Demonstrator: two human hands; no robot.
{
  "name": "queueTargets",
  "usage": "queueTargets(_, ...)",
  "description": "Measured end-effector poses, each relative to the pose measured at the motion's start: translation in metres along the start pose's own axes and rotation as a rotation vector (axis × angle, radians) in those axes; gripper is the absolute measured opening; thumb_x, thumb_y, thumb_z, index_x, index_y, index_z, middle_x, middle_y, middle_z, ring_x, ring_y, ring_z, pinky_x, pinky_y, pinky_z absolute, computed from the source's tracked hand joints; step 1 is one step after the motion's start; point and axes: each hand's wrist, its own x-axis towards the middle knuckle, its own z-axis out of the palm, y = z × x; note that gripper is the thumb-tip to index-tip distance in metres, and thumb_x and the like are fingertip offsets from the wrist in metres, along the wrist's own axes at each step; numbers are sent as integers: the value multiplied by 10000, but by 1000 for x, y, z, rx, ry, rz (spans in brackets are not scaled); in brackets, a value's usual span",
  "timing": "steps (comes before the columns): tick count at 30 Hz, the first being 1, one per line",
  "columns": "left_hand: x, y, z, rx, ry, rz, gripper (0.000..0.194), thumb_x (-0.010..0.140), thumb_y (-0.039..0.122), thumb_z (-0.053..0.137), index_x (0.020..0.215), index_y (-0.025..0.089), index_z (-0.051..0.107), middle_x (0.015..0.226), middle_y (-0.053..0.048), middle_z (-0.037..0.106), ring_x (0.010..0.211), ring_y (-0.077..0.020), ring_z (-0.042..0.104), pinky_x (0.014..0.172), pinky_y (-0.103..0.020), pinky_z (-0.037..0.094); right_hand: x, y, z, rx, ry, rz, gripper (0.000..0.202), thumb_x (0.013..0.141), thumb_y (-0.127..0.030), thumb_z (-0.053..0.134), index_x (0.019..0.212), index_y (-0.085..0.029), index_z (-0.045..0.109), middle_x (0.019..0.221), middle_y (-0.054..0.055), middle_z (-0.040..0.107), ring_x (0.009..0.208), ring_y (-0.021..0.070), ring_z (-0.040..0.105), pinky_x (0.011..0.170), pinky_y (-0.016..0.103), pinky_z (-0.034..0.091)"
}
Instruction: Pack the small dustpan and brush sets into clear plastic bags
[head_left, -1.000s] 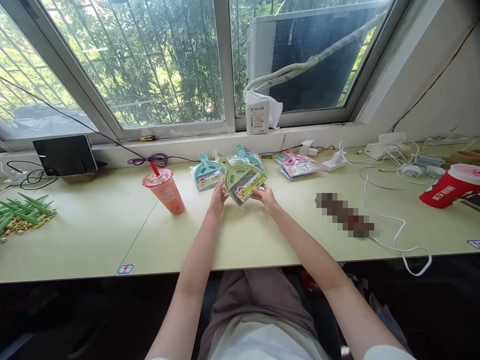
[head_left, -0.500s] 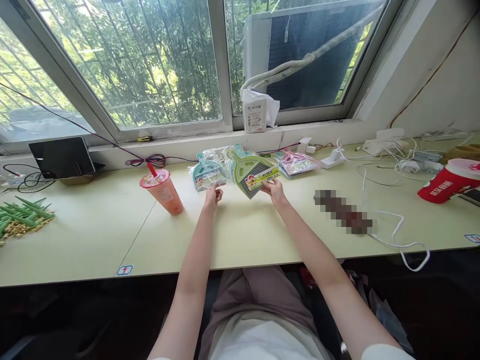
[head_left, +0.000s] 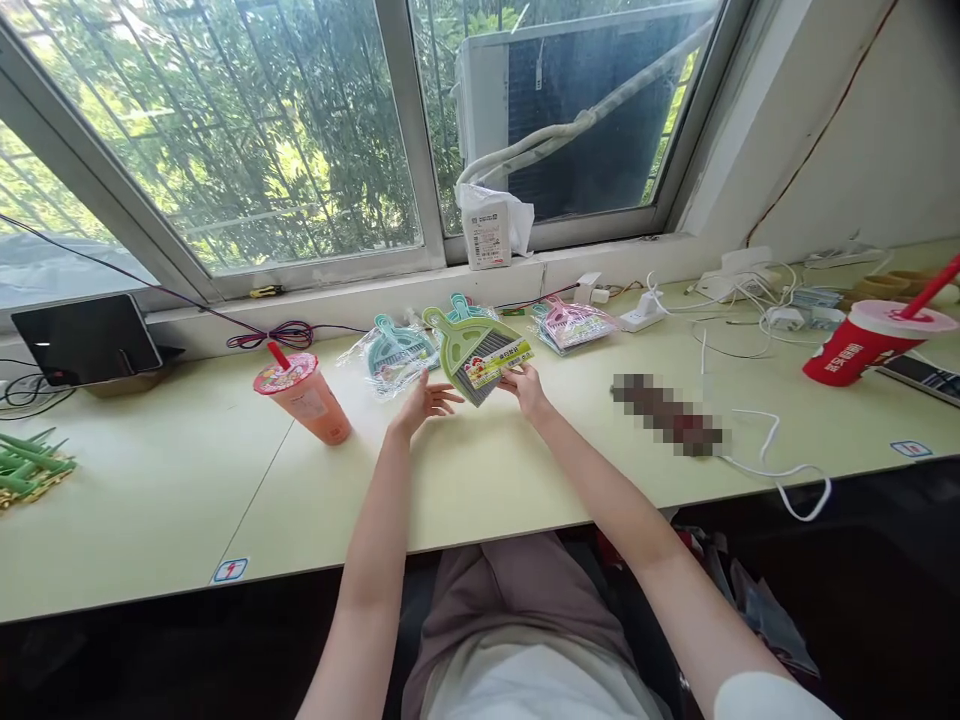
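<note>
My right hand grips the lower right edge of a small green dustpan and brush set, which has grey bristles and a printed yellow-green label. It is tilted above the table. My left hand is open with its fingers spread, just left of the set's lower end; I cannot tell whether it touches. Behind my left hand lies a light blue dustpan set in clear plastic. Another bluish-green set is mostly hidden behind the green one. Farther right is a pink dustpan set in its wrapper.
An orange drink cup leans at the left, near a tablet. Green stick-like pieces lie at the far left. At the right are a pixelated object, a white cable, a power strip and a red cup.
My left hand has opened from a pointing, curled pose and turned toward the green set. Clear plastic now spreads around the light blue set. The view has shifted slightly to the right.
</note>
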Motion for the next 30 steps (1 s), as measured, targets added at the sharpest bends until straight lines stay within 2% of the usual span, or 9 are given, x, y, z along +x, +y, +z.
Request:
queueTargets(2, 4, -5, 20, -26, 44, 128, 618, 827, 675, 449, 1118, 165, 644, 939, -138, 721, 788, -219, 684, 655, -285, 525, -2, 0, 4, -17, -56, 19, 210, 769, -91, 649, 926, -183, 543, 820, 22, 712, 691, 145, 688, 747, 315, 596)
queueTargets(7, 9, -9, 44, -34, 419, 312, 416, 828, 523, 581, 1063, 185, 638, 956, -84, 700, 953, -244, 653, 773, -325, 516, 4, -6, 2, -129, -122, 89, 130, 779, -91, 608, 895, -146, 590, 797, 56, 710, 646, 167, 686, 674, 318, 588)
queueTargets(10, 7, -7, 42, -17, 555, 467, 369, 859, 503, 544, 1052, 207, 652, 1030, -71, 685, 1093, -231, 599, 871, -307, 477, 16, -15, -18, -331, 25, 33, 116, 785, -120, 600, 899, -139, 611, 827, 67, 702, 629, 175, 680, 668, 325, 566)
queueTargets(14, 5, -6, 41, 59, 651, 656, 377, 889, 499, 492, 1037, 199, 666, 1082, -66, 668, 1171, -220, 543, 975, -294, 400, 26, -26, -53, -972, 264, -45, 282, 743, -112, 621, 1021, -159, 620, 918, 110, 691, 810, 267, 681, 782, 411, 509)
queueTargets(16, 5, -6, 42, 85, 714, 688, 391, 895, 503, 473, 1037, 191, 661, 1041, -69, 665, 1146, -220, 551, 956, -291, 402, 26, -29, -63, -1210, 420, -159, 436, 722, -91, 634, 1152, -142, 577, 1081, 191, 634, 995, 332, 616, 847, 464, 463)
queueTargets(19, 4, -7, 46, 193, 809, 744, 403, 909, 510, 435, 1003, 186, 654, 912, -62, 651, 1017, -212, 587, 865, -286, 421, 20, -33, -62, -1299, 552, -401, 511, 759, -96, 608, 1258, -128, 502, 1257, 249, 492, 1147, 365, 479, 906, 504, 399)
queueTargets(22, 1, -9, 52, 335, 830, 787, 380, 917, 499, 427, 935, 186, 642, 769, -39, 607, 839, -191, 585, 767, -281, 414, 9, -38, -42, -1278, 425, -632, 340, 858, -148, 525, 1198, -151, 540, 1218, 203, 499, 1160, 335, 440, 953, 486, 360)
queueTargets(27, -10, -19, 72, 544, 685, 698, 265, 868, 448, 555, 906, 196, 631, 632, -19, 537, 723, -202, 574, 669, -262, 372, -19, -27, 5, -1064, -67, -805, 255, 923, -278, 486, 1167, -225, 541, 1064, 88, 564, 1006, 236, 528, 913, 361, 428)
queueTargets(30, -15, -24, 79, 684, 539, 621, 263, 822, 411, 633, 981, 202, 637, 665, -34, 568, 755, -225, 599, 665, -257, 372, -28, -9, 23, -951, -72, -762, 249, 862, -273, 565, 1102, -210, 548, 1047, 90, 553, 944, 229, 538, 839, 345, 463)
